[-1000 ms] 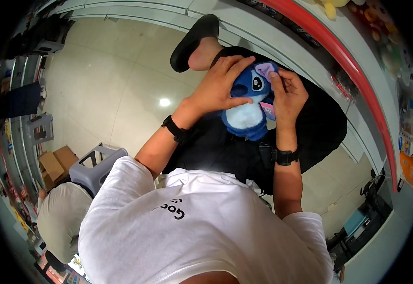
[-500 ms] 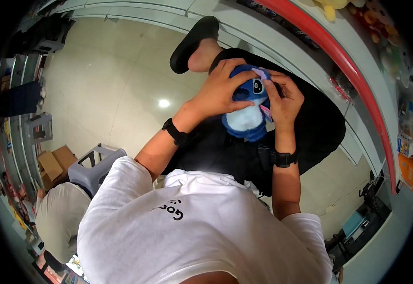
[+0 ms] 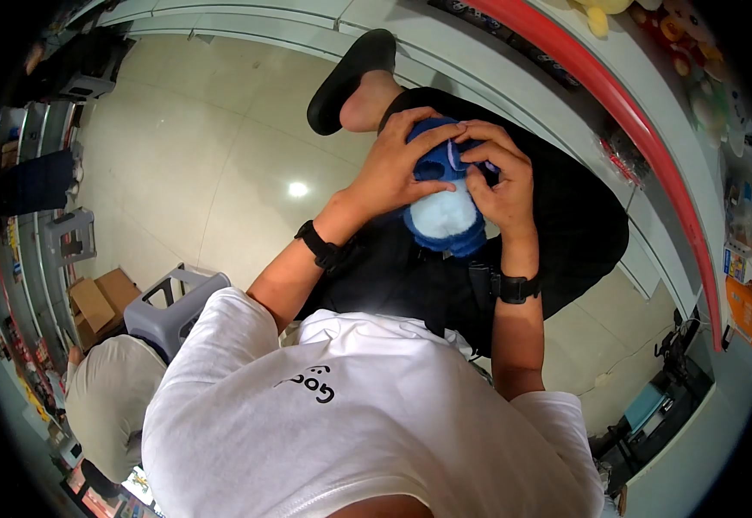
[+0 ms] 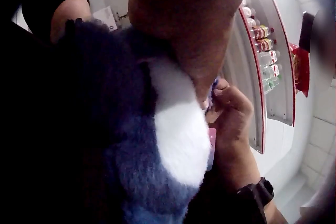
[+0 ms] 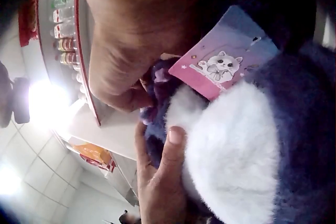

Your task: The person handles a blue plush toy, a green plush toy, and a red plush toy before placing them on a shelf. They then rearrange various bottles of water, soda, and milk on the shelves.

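Observation:
A blue plush toy (image 3: 446, 216) with a pale belly lies on the person's black-trousered lap. The left hand (image 3: 390, 164) grips its head from the left side, thumb across the front below the face. At the other side of the head, the right hand (image 3: 507, 183) holds the lilac-lined ear (image 3: 453, 155) with curled fingers, bent in over the face. Fingertips of both hands come close together at the top of the head. A pink and blue tag (image 5: 223, 58) with a white cat hangs beside the belly. The toy's eyes are hidden in the head view.
Shelving with a red edge (image 3: 626, 104) curves along the right, plush toys above it. Bottles (image 4: 265, 45) stand on a shelf. A grey stool (image 3: 173, 306), cardboard boxes (image 3: 104, 302) and another person in beige (image 3: 113, 406) are at the left.
The right hand has moved left and in toward the face, folding the ear over the eye. The tag has gone out of sight in the head view. The left hand stays around the head.

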`<action>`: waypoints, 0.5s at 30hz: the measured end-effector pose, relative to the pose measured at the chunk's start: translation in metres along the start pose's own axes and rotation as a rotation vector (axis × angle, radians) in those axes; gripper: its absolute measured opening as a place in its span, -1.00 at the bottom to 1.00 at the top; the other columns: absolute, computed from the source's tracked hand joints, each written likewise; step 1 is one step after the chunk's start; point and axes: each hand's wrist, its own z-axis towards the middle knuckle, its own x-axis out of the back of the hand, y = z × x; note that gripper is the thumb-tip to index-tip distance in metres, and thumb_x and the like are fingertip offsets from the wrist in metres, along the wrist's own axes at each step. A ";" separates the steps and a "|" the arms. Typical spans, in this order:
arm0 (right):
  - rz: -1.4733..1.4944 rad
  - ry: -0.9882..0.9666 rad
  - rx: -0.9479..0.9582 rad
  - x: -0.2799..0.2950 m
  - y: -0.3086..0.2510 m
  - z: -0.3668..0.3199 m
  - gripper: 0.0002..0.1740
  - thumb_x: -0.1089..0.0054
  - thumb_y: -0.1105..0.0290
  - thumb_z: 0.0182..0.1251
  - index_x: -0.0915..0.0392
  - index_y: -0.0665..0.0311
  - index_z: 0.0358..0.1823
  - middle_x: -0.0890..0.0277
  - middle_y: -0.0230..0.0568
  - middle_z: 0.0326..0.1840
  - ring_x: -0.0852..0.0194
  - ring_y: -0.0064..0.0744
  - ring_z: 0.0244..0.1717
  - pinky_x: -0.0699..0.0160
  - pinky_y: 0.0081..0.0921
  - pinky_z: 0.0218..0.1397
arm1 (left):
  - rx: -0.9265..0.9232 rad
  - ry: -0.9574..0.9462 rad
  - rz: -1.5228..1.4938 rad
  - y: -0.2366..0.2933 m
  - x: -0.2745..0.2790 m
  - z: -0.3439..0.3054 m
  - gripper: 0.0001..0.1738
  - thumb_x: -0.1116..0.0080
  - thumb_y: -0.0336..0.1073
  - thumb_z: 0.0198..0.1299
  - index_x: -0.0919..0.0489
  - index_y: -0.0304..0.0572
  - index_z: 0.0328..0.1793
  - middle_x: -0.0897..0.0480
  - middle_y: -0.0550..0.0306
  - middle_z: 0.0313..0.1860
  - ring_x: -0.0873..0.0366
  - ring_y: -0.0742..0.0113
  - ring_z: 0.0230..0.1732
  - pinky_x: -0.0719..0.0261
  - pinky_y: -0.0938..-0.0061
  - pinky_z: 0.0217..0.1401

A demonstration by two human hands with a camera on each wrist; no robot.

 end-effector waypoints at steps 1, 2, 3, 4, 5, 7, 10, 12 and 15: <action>0.030 -0.001 0.008 0.001 0.001 0.000 -0.84 -0.08 0.70 -0.16 -0.50 0.43 -0.45 -0.58 -0.07 -0.20 -0.50 -0.13 0.05 -0.43 -0.35 0.12 | -0.003 0.006 -0.010 0.000 0.000 0.000 -0.24 -0.52 -0.16 -0.29 -0.46 -0.01 0.15 -0.35 -0.06 0.20 -0.30 -0.06 0.24 -0.26 0.18 0.29; 0.061 -0.001 0.015 0.001 0.003 0.000 -0.84 -0.05 0.68 -0.14 -0.52 0.43 -0.44 -0.58 -0.07 -0.19 -0.49 -0.13 0.05 -0.42 -0.35 0.13 | -0.005 0.011 -0.020 -0.001 0.000 0.000 -0.25 -0.51 -0.16 -0.28 -0.46 0.00 0.15 -0.34 -0.06 0.21 -0.29 -0.06 0.25 -0.26 0.18 0.29; 0.061 0.000 0.015 0.001 0.004 -0.001 -0.84 -0.05 0.68 -0.14 -0.52 0.43 -0.44 -0.58 -0.07 -0.19 -0.49 -0.13 0.05 -0.42 -0.35 0.13 | -0.005 0.010 -0.021 -0.002 0.000 -0.001 -0.25 -0.51 -0.16 -0.28 -0.46 0.00 0.15 -0.34 -0.06 0.21 -0.29 -0.06 0.25 -0.26 0.18 0.29; 0.103 0.015 -0.024 0.001 0.006 -0.002 -0.84 -0.02 0.68 -0.10 -0.53 0.44 -0.43 -0.58 -0.08 -0.18 -0.49 -0.16 0.06 -0.41 -0.35 0.13 | -0.028 0.008 -0.017 -0.003 0.000 -0.001 -0.27 -0.51 -0.15 -0.27 -0.48 0.00 0.13 -0.34 -0.05 0.21 -0.29 -0.06 0.25 -0.26 0.17 0.28; 0.144 0.030 -0.063 0.001 0.007 -0.003 -0.83 0.02 0.68 -0.06 -0.54 0.44 -0.42 -0.58 -0.08 -0.16 -0.49 -0.18 0.06 -0.41 -0.36 0.14 | -0.053 0.005 -0.014 -0.004 0.000 -0.001 -0.30 -0.50 -0.14 -0.27 -0.49 0.00 0.11 -0.33 -0.05 0.22 -0.29 -0.06 0.25 -0.26 0.17 0.28; 0.253 0.081 -0.136 -0.001 0.011 -0.004 -0.81 0.05 0.70 -0.03 -0.55 0.45 -0.39 -0.58 -0.09 -0.15 -0.49 -0.21 0.06 -0.39 -0.38 0.16 | -0.068 0.003 -0.007 -0.005 0.000 -0.002 -0.32 -0.50 -0.14 -0.27 -0.51 0.01 0.08 -0.34 -0.05 0.22 -0.29 -0.06 0.25 -0.26 0.17 0.28; 0.474 0.233 -0.324 -0.003 0.007 -0.002 -0.78 0.07 0.72 0.03 -0.55 0.45 -0.31 -0.58 -0.11 -0.13 -0.48 -0.27 0.07 -0.35 -0.44 0.19 | -0.082 0.007 -0.018 -0.006 0.000 -0.002 -0.40 -0.50 -0.15 -0.26 -0.54 0.00 0.00 -0.35 -0.04 0.22 -0.29 -0.06 0.25 -0.25 0.16 0.28; 0.587 0.335 -0.439 -0.005 0.004 -0.001 -0.76 0.06 0.73 0.06 -0.55 0.44 -0.26 -0.58 -0.12 -0.12 -0.47 -0.31 0.07 -0.33 -0.48 0.20 | -0.082 0.011 -0.037 -0.006 0.000 -0.001 -0.45 -0.49 -0.17 -0.25 -0.55 -0.01 -0.05 -0.35 -0.04 0.22 -0.28 -0.06 0.26 -0.24 0.15 0.28; 0.440 0.263 -0.589 -0.008 0.004 0.000 -0.70 -0.03 0.68 0.08 -0.53 0.40 -0.11 -0.56 -0.14 -0.05 -0.45 -0.36 0.09 -0.29 -0.52 0.22 | -0.183 -0.020 0.029 -0.004 0.001 0.001 -0.53 -0.47 -0.21 -0.25 -0.56 -0.03 -0.14 -0.37 -0.02 0.24 -0.27 -0.06 0.28 -0.21 0.13 0.30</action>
